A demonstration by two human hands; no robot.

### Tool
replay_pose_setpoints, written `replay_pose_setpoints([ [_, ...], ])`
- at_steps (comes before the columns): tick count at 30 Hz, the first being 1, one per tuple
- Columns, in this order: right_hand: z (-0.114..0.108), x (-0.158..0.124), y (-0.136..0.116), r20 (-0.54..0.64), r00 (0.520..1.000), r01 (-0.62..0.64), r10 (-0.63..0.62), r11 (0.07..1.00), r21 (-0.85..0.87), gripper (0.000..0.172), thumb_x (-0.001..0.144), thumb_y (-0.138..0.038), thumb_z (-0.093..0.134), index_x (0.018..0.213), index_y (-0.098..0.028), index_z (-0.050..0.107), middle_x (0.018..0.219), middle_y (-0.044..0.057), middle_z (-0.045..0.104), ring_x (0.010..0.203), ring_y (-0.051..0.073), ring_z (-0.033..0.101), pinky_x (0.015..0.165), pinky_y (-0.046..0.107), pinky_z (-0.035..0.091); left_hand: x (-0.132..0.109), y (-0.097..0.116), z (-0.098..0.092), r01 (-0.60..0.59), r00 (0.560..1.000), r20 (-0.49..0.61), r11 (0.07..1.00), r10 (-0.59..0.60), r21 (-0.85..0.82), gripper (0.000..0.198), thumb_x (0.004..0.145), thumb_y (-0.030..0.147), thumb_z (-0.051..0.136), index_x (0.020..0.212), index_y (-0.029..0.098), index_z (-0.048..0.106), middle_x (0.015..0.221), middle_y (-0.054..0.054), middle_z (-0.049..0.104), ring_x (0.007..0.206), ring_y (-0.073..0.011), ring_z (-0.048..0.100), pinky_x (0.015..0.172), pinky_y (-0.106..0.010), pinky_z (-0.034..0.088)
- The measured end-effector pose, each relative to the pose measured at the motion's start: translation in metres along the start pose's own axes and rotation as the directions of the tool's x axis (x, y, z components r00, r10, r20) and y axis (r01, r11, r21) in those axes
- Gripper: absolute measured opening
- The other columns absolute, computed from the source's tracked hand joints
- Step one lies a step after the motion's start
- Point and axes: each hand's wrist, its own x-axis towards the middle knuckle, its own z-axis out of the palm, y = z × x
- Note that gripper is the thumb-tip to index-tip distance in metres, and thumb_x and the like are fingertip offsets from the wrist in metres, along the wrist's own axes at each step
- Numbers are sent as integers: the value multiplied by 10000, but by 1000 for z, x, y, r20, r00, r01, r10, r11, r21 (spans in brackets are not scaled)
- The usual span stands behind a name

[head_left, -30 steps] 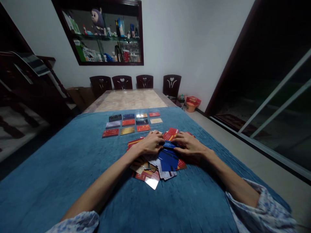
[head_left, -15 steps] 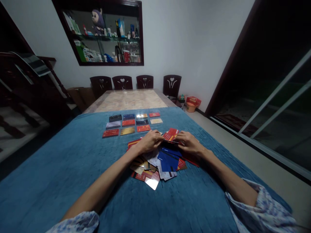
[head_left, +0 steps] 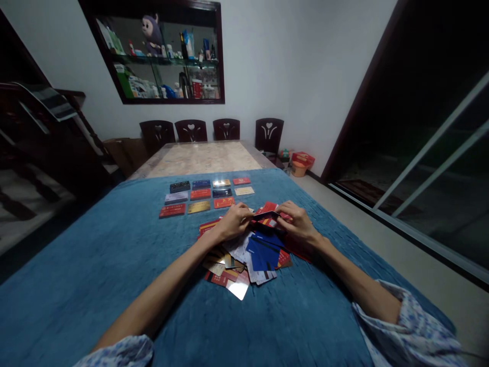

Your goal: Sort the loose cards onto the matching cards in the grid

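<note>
Between my two hands, over the far side of a loose card pile, a dark-edged card is held nearly edge-on, so its face is hard to see. My left hand pinches its left end, and my right hand grips the right end. Below them spreads the mixed pile, with blue cards, white-grey cards, gold cards and red cards. Beyond my left hand, neat card stacks lie in rows, among them a red stack and a gold stack.
A blue cloth covers the near part of the table, and the marble tabletop shows behind it. Dark chairs line the far side. A glass door is at right, a wall shelf at back left.
The held card has risen slightly and tilted, showing a bent or angled upper edge. Both hands keep hold of its ends. The whole view has shifted a little.
</note>
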Motion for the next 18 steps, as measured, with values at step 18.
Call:
replay_pose_setpoints([
  [18, -3, 5, -16, -139, 988, 27, -66, 963, -270, 241, 963, -250, 473, 1054, -212, 693, 857, 87, 673, 881, 251, 536, 805, 410, 411, 0, 9, -3, -5, 974, -225, 999, -7, -53, 217, 880, 139, 550, 1007, 160, 724, 886, -71, 698, 898, -200, 571, 863, -363, 485],
])
